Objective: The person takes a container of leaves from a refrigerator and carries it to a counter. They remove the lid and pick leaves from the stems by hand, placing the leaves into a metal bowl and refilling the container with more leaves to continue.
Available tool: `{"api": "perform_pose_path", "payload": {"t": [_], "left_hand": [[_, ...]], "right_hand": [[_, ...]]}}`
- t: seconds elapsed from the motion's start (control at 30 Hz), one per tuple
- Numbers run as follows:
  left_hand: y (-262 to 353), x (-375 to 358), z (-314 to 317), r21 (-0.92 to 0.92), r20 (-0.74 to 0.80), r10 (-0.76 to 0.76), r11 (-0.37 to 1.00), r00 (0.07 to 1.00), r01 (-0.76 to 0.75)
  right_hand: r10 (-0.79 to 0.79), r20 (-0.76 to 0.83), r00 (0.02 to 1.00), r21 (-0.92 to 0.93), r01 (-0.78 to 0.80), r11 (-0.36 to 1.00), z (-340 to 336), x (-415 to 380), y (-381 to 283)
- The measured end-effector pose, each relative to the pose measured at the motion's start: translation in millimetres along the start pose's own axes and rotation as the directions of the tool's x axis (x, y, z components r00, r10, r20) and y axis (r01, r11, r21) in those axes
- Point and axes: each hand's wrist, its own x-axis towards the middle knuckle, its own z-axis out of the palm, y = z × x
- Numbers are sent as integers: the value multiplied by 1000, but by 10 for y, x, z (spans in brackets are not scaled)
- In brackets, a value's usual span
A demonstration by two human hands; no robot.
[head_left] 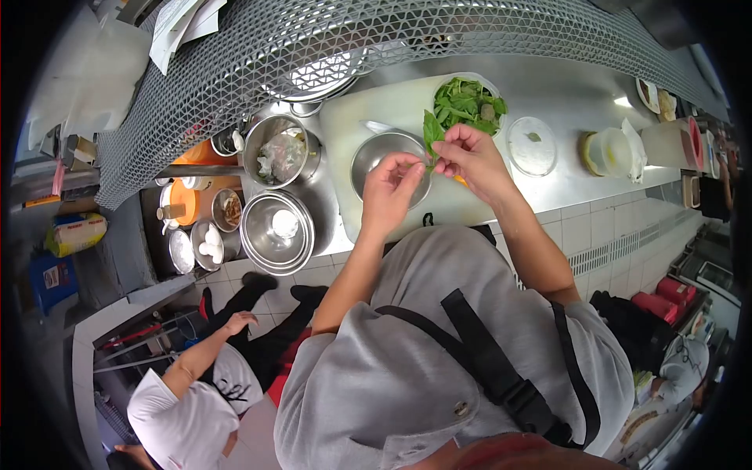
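Note:
Over a steel bowl (365, 162), my left hand (392, 192) is closed in a pinch at the lower end of a green basil sprig (432, 129). My right hand (472, 160) pinches the same sprig from the other side, its leaves pointing up between the hands. Just beyond my right hand stands a round container of basil leaves (468, 100). The bowl rests on a pale cutting board (345, 117), with a knife blade (377, 126) partly showing behind it. My left fingers hide part of the bowl's inside.
A round white lid (532, 160) with one leaf lies to the right. Left of the board are a steel pot (249, 153) and nested steel bowls (307, 247). Wire mesh shelving (501, 27) hangs above the counter. A person in a white shirt (176, 415) is behind at left.

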Motion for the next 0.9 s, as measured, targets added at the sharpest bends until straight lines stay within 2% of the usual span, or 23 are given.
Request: {"api": "perform_pose_path", "payload": {"t": [0.23,0.3,0.33,0.4,0.47,0.53,0.67,0.73,0.8,0.9], "left_hand": [[-45,-188,-74,-31,-78,-14,999,997,12],[17,-204,-21,101,-109,38,994,993,-27],[-17,-216,-33,91,-99,38,995,994,-29],[-74,-259,-123,197,-115,-37,979,993,59],[-13,-260,-131,229,-124,-17,972,992,46],[-4,-277,-176,314,-100,85,948,991,-49],[22,-350,-228,403,-114,136,912,984,-80],[-27,-389,-246,387,-157,240,907,958,-163],[-52,-412,-249,376,-151,271,905,951,-199],[-44,-454,-233,370,-162,324,896,932,-248]], "right_hand": [[6,-38,999,22,-5,1000,61,-4,196],[-18,-35,999,-3,17,1000,113,-16,278],[-33,-17,999,-20,33,999,144,-38,324],[-64,-13,998,-45,64,997,200,-79,318],[-11,10,1000,-174,13,985,261,-109,310],[-1,27,1000,-190,6,982,272,-114,332],[37,-34,999,-91,-40,995,264,-92,408],[59,-50,997,-29,-61,998,251,-100,448],[114,-15,993,199,-109,974,253,-103,462],[108,-22,994,238,-99,966,307,-95,456]]}}
